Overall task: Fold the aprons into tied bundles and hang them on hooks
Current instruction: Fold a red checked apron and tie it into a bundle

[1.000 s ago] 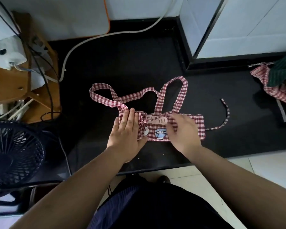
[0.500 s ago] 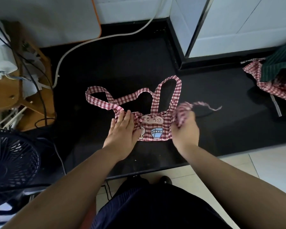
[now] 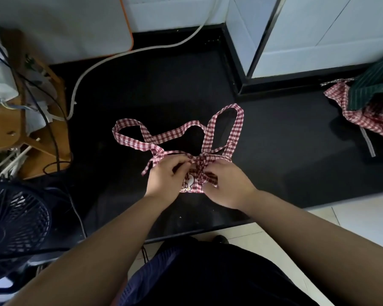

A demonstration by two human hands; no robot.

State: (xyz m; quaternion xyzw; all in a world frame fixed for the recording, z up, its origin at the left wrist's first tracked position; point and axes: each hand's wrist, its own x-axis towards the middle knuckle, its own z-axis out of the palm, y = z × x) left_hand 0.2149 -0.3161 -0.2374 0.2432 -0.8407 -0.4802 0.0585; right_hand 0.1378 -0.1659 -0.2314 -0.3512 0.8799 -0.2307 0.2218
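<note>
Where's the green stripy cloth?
Far right of the head view, the green stripy cloth lies on a red checked apron on the black counter.

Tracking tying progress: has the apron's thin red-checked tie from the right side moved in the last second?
Yes: the thin red-checked tie went left, off the bare black counter, and now crosses the folded apron, pinched by the right hand.
</note>
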